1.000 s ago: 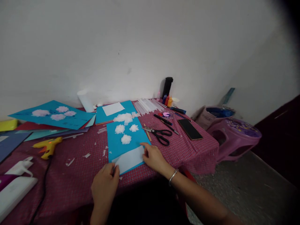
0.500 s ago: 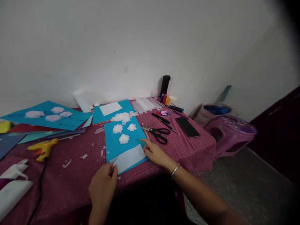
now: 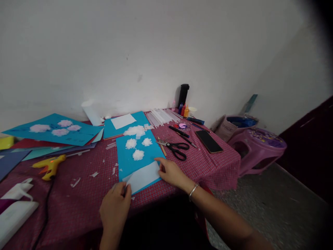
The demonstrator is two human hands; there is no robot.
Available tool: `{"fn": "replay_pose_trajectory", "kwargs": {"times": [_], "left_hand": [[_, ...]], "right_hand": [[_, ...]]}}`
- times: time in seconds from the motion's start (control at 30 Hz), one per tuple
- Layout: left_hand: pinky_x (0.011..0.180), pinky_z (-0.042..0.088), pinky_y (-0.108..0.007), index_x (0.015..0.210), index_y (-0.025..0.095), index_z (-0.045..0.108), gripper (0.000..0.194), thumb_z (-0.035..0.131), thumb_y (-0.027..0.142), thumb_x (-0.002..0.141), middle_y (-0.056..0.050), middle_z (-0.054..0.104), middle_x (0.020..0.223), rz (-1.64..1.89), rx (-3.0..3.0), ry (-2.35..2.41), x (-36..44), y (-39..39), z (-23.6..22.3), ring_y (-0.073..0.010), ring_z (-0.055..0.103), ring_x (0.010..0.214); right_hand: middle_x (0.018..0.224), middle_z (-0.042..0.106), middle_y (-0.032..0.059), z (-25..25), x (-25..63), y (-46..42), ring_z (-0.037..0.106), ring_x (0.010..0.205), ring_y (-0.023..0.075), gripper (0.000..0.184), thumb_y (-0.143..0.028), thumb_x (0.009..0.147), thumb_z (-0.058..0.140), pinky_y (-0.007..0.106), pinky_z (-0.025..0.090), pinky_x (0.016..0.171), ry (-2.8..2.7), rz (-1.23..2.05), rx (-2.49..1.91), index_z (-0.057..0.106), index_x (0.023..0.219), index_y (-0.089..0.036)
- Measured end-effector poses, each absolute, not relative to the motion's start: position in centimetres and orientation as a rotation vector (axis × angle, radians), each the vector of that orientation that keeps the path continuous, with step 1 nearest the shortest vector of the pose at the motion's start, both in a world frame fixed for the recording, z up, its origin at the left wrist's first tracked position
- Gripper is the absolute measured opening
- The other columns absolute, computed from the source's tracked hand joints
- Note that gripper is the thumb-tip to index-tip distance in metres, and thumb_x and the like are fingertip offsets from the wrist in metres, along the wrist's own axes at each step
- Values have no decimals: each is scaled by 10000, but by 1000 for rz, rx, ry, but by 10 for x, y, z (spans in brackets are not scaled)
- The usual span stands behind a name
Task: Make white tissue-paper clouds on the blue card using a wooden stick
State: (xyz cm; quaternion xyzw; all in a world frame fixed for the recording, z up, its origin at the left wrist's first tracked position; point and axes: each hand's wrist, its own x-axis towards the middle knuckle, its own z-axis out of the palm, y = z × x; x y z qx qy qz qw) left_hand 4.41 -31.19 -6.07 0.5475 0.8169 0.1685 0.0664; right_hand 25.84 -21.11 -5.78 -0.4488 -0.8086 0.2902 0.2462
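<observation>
Head view: my hands are apart, one at each end of a white paper (image 3: 144,177) that lies over the near end of a blue sheet (image 3: 125,165), by the near edge of the desk (image 3: 85,201). My left hand (image 3: 116,205) pinches the paper's left end between thumb and fingers. My right hand (image 3: 173,172) touches its right end, index finger stretched out; I cannot tell whether it grips. Three white puffs (image 3: 138,155) sit on the blue sheet beyond the paper. Black-handled scissors (image 3: 178,150) lie at the sheet's right side, and a phone (image 3: 208,141) rests near the desk's right edge. A yellow glue gun (image 3: 51,167) lies toward the left edge, and translucent sticks (image 3: 161,116) lie near the far edge.
</observation>
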Motion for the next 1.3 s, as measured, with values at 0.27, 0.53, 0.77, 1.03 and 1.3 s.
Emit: {"fn": "replay_pose_trajectory", "kwargs": {"times": [0.27, 0.53, 0.77, 1.03, 1.3], "left_hand": [[606, 383, -309, 1303, 193, 443, 431, 349, 383, 928, -83, 712, 1000, 599, 1458, 2557, 52, -315, -51, -244, 671, 765], [730, 483, -287, 1081, 171, 576, 343, 463, 391, 843, -84, 718, 961, 820, 1486, 2327, 15, -301, -53, -215, 676, 833], [785, 470, -282, 1008, 184, 644, 298, 571, 269, 732, -74, 704, 1048, 292, 2039, 1926, 7, -235, -8, -219, 652, 940], [882, 453, -308, 1164, 159, 598, 453, 572, 223, 716, -113, 637, 1199, -15, 2167, 1779, 24, -225, -9, -230, 625, 1012], [924, 437, -387, 1166, 141, 550, 490, 650, 176, 687, -130, 570, 1154, -203, 2150, 1786, 33, -219, -14, -267, 569, 1063]], "right_hand": [[811, 640, 4, -58, 259, -213, 575, 732, 148, 559, -67, 752, 534, 230, 410, 710, -2206, 769, -1221, 527, 1298, -187], [817, 648, 5, -57, 258, -213, 577, 731, 151, 555, -62, 747, 527, 230, 409, 704, -2212, 750, -1228, 539, 1285, -198], [857, 659, 20, -58, 259, -214, 582, 745, 156, 553, -67, 746, 514, 236, 418, 723, -2218, 710, -1213, 541, 1285, -185], [916, 679, 41, -58, 259, -214, 594, 790, 168, 560, -62, 736, 518, 248, 427, 768, -2214, 684, -1169, 554, 1282, -182], [968, 686, 50, -56, 261, -214, 605, 815, 173, 553, -74, 746, 521, 257, 431, 805, -2230, 656, -1137, 550, 1289, -169]]}}
